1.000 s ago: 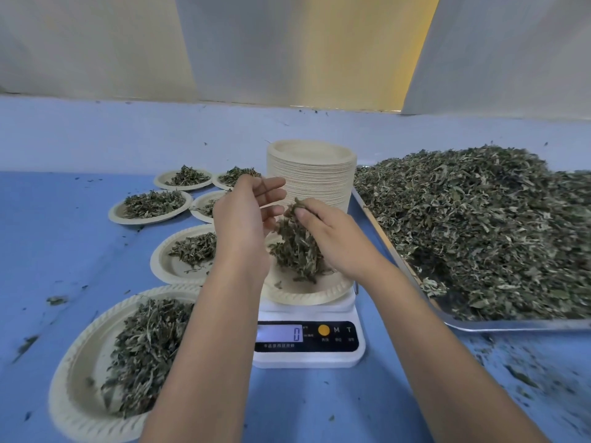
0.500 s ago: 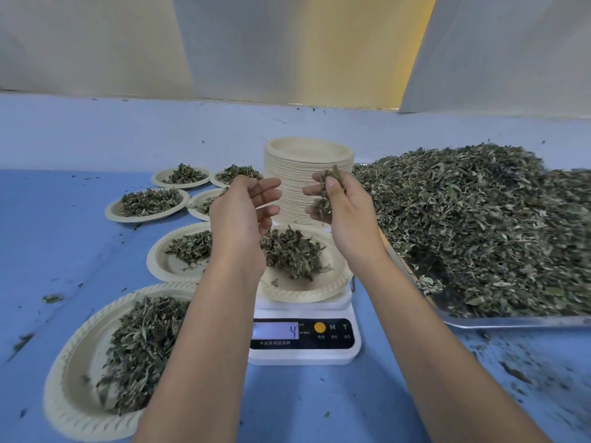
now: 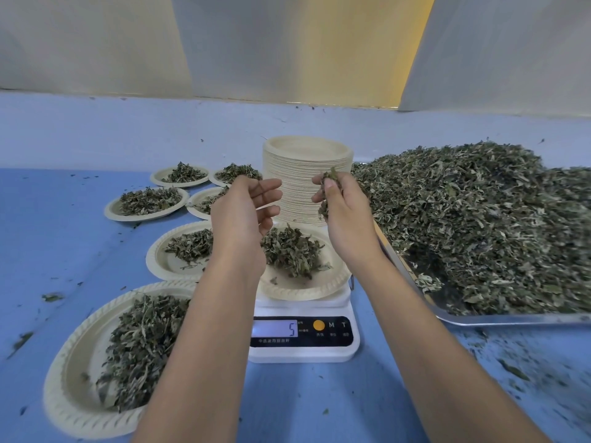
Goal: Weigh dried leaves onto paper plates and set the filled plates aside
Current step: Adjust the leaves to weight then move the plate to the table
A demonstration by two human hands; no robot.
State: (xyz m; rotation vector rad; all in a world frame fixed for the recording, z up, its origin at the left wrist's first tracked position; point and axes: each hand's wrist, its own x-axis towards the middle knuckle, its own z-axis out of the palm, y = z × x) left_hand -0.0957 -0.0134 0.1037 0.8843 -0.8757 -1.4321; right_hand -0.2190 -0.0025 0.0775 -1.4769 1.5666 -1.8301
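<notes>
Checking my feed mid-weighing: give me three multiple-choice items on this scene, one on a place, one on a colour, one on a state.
1. The tall stack of beige paper plates stands: A) on a shelf; B) just behind the white digital scale; C) on the floor.
2. The tabletop is: A) red; B) blue; C) black.
3. The right hand: A) lies flat, empty; B) presses a scale button; C) holds dried green leaves in its fingers.
Answers: 1 B, the stack rises directly beyond the scale; 2 B, its bare surface is blue; 3 C, leaves poke from its curled fingers.
</notes>
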